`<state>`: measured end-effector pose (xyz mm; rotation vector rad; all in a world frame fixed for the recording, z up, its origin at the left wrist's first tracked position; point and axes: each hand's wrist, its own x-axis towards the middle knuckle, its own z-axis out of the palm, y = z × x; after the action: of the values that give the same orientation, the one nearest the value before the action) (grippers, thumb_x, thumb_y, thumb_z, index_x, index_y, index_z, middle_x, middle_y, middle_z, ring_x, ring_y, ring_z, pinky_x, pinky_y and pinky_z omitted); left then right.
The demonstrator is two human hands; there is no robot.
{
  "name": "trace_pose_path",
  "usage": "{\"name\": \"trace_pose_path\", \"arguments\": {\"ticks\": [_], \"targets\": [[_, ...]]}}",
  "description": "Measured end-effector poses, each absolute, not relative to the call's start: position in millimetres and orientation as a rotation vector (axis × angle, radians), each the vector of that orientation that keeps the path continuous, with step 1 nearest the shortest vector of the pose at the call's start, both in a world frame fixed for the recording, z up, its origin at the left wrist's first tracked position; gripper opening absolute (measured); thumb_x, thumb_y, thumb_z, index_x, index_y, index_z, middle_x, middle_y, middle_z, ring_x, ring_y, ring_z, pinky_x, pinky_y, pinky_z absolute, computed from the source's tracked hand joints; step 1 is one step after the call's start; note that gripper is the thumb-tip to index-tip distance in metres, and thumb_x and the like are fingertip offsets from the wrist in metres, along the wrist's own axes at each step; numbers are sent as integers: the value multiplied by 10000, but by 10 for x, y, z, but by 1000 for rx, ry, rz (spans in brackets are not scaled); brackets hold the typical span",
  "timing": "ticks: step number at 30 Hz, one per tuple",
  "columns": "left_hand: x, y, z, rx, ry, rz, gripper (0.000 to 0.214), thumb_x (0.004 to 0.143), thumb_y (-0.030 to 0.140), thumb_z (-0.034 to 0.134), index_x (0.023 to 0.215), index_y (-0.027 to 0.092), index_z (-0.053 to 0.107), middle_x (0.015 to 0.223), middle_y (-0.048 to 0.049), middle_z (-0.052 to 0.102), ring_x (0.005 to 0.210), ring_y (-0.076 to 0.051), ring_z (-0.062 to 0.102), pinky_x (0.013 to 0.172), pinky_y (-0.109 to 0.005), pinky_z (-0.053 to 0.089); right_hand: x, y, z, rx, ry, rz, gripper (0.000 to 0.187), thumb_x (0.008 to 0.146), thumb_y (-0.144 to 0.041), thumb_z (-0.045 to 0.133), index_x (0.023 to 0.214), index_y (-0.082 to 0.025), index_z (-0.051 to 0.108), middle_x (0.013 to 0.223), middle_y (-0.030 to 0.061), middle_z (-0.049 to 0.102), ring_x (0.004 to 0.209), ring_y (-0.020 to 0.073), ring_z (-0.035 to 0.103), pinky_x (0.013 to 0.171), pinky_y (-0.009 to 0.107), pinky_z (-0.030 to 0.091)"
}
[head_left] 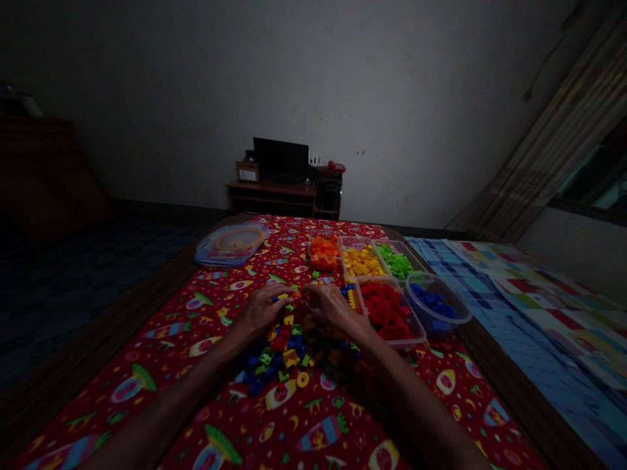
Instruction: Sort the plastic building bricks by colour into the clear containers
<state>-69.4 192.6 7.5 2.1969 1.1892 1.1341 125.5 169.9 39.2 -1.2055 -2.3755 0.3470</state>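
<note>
A pile of mixed toy building blocks (290,358) in red, yellow, green and blue lies on the patterned red tablecloth (215,385). My left hand (259,312) is at the pile's far left side, thumb and fingers curled toward each other. Bits of blue and yellow show between them, but whether these are gripped is unclear. Opposite it, my right hand (332,308) bends over the pile with its fingers closed and pointing left. An orange-red piece shows near those fingertips; what they hold is hidden by the hand and the dim light.
Clear boxes hold orange blocks (324,253), yellow blocks (362,262), green blocks (396,261) and red blocks (385,310). A round tub (458,313) contains blue ones. Stacked lids (232,245) lie at the far left. Beyond the table stands a desk with a monitor (281,160).
</note>
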Motion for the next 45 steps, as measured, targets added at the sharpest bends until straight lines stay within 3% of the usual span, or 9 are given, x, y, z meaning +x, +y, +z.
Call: {"name": "trace_pose_path", "arguments": {"ticks": [7,14,21,25,30,36,42,45], "targets": [[-749,1899,239,2165,1351,1126,418,843,487,424,1012,211,689,1053,-59,717,971,-234,649,881,-364,501,1377,1806,754,-1338,-2377,223,172,807,-151,534,923,-154,661,789,60,670,658,134,558,572,217,324],[-1085,2120,104,2250,1539,976,500,839,504,373,1102,181,650,1117,-96,690,1023,-264,623,916,-395,473,1578,2518,1179,-1681,-2178,-82,256,870,-229,512,1041,-109,659,933,141,683,800,179,600,631,234,351],[-1149,2195,-225,2234,1590,795,592,875,518,272,1234,147,564,1280,-128,593,1179,-267,545,1004,-422,415,1526,2147,895,-1457,-2428,141,269,913,-271,460,866,-112,672,709,67,639,578,106,503,551,225,292],[-1005,2125,-191,2290,1371,719,593,868,553,303,1262,181,545,1292,-109,588,1182,-252,547,997,-391,431,1483,1840,614,-1453,-2507,118,170,870,-208,533,930,-100,648,848,107,647,727,146,547,626,237,331],[-859,2007,-48,2282,1213,721,531,816,489,440,1217,172,583,1268,-114,606,1163,-269,556,991,-405,435,1463,1663,509,-1374,-2526,269,208,895,-209,496,1037,-118,617,917,108,645,822,165,562,694,246,372],[-824,1984,31,2218,1201,728,457,769,420,493,1122,176,650,1156,-89,673,1064,-253,610,942,-377,472,1549,1555,647,-1479,-2548,331,365,787,-66,530,1141,-132,593,983,109,641,906,193,566,746,266,397],[-797,1976,23,2185,1236,778,396,801,410,473,1055,186,679,1085,-75,699,999,-232,636,870,-349,508,1440,1620,511,-1430,-2473,135,307,848,-108,481,1129,-145,597,1001,116,632,927,190,556,780,274,402],[-790,1970,8,2207,1213,817,372,807,396,472,1032,191,686,1047,-69,709,972,-221,644,853,-336,513,1330,1659,424,-1348,-2548,228,253,833,-130,520,1063,-144,627,895,94,647,846,181,572,738,261,412]]}}
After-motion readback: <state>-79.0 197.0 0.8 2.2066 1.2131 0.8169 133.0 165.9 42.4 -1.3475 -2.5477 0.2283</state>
